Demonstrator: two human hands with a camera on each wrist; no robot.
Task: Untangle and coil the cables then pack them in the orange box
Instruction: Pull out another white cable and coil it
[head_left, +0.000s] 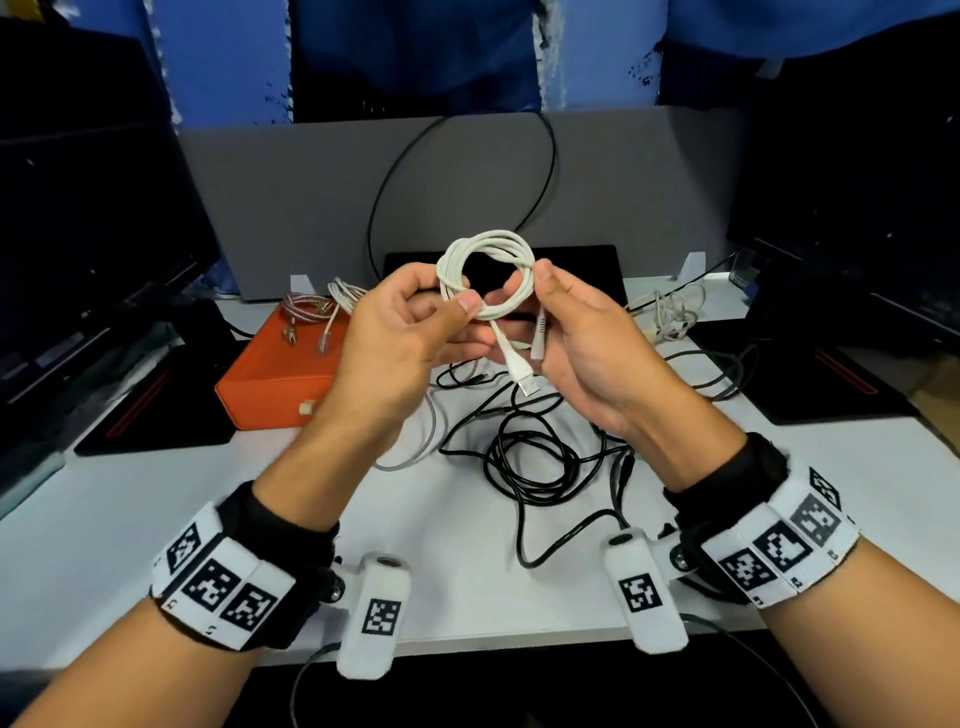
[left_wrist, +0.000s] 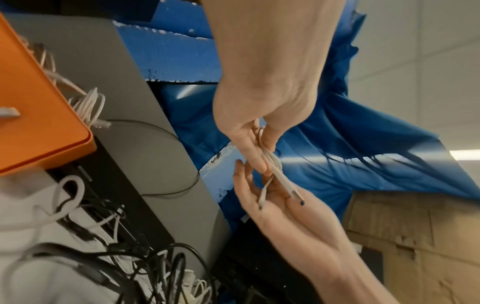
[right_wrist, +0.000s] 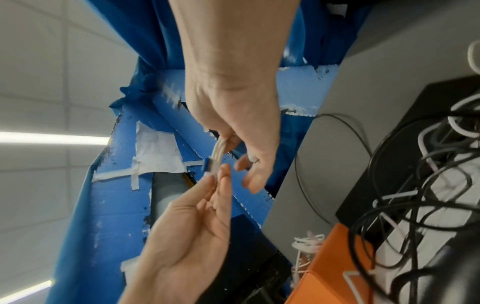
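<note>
A white cable (head_left: 485, 275) wound into a small coil is held up above the table between both hands. My left hand (head_left: 457, 304) pinches the coil's lower left, thumb on top. My right hand (head_left: 537, 280) pinches its right side. A white USB plug (head_left: 524, 382) and a grey plug hang below the coil. In the left wrist view my left hand (left_wrist: 257, 144) grips the cable (left_wrist: 275, 164) above the right palm. In the right wrist view my right hand (right_wrist: 228, 144) pinches the coil (right_wrist: 217, 152). The orange box (head_left: 270, 395) sits to the left, open, with coiled cables (head_left: 311, 312) inside.
A tangle of black cables (head_left: 530, 457) lies on the white table under the hands, with a grey cable (head_left: 415, 447) beside it. More pale cables (head_left: 675, 312) lie at the back right. Dark monitors stand at both sides and a grey panel (head_left: 311, 197) behind.
</note>
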